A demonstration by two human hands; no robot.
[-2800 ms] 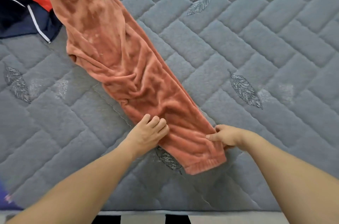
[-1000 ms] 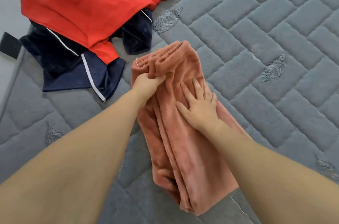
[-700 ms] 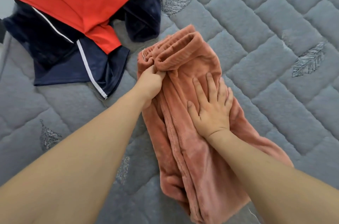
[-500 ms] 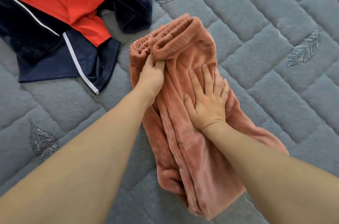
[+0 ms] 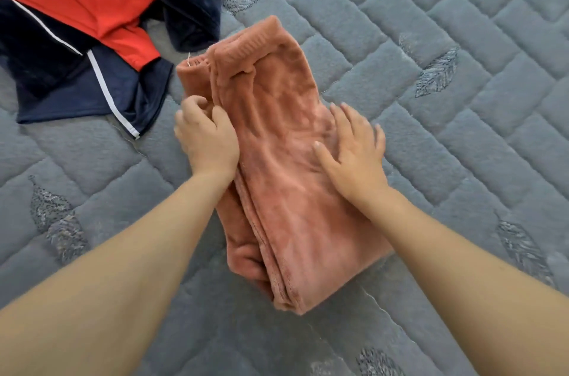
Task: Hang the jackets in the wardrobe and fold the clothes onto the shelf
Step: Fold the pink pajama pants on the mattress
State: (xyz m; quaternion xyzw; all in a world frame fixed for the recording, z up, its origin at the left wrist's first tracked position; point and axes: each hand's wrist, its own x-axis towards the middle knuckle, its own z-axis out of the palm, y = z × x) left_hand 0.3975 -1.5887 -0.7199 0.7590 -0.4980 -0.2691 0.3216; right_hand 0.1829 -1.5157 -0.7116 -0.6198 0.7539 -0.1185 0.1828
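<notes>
while folded on the mattress (image 5: 431, 21), the pink garment (image 5: 277, 116) lies under both hands.

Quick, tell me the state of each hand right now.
Left hand: fingers curled on the left edge of the folded pink fleece garment; grip itself cannot be told.
Right hand: open, fingers straight, flat on the garment.
</notes>
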